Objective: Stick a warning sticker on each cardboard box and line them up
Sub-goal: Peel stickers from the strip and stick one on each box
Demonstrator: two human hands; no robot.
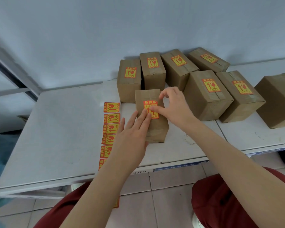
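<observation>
A small cardboard box stands on the white table in front of me, with a red and yellow warning sticker on its top. My left hand lies flat, fingertips pressing the sticker's lower left. My right hand presses the sticker's right edge with its thumb, fingers curled above. Several stickered boxes stand behind in two rows. One plain box without a visible sticker sits at the far right. A strip of spare stickers runs down the table on the left.
A light blue wall rises right behind the boxes. The table's front edge runs just above my knees in red trousers. A tiled floor lies below, and a metal frame stands at the left.
</observation>
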